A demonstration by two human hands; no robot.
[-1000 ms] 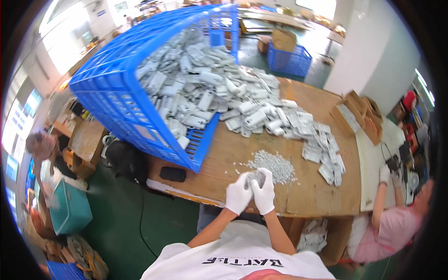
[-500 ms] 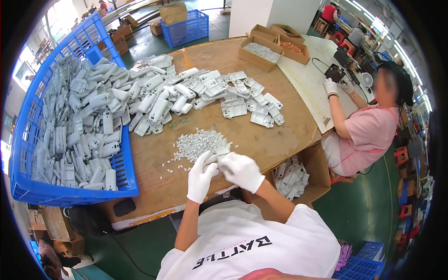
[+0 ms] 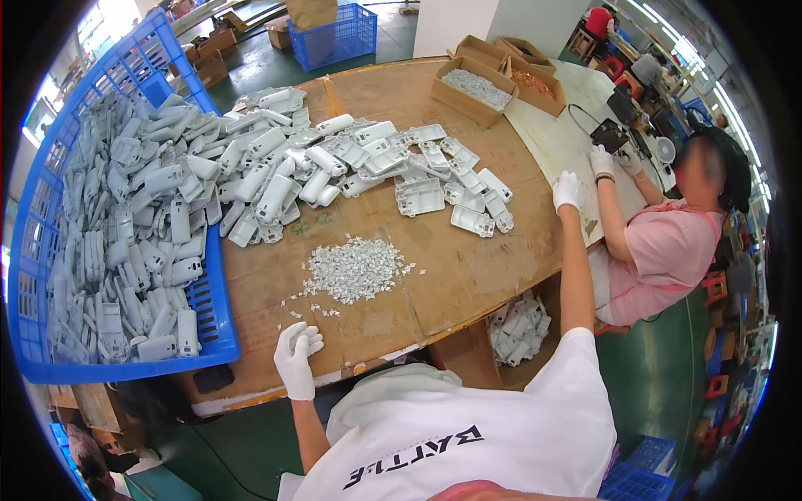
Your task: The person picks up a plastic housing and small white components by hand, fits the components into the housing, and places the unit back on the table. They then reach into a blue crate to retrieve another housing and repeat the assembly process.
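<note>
My left hand, in a white glove, is above the near edge of the cardboard-covered table. Its fingers are loosely bent and somewhat apart, with nothing visible in them. Just beyond lies a heap of small whitish pieces, a few strewn toward me. My right hand, also gloved, reaches far right to where the cardboard meets a white board. Its fingers are drawn together; whatever they hold, if anything, is hidden. Light grey plastic housings lie in a long pile across the table, some hollow side up.
A blue crate full of housings stands tilted at left. Cardboard boxes of small parts stand at the back. A co-worker in pink sits at right, gloved hands near a dark device. Below the table edge, a carton holds more pieces.
My hands have parted: the right swung far right to the white board, the left drew back toward the near left. The light piece that was between them no longer shows.
</note>
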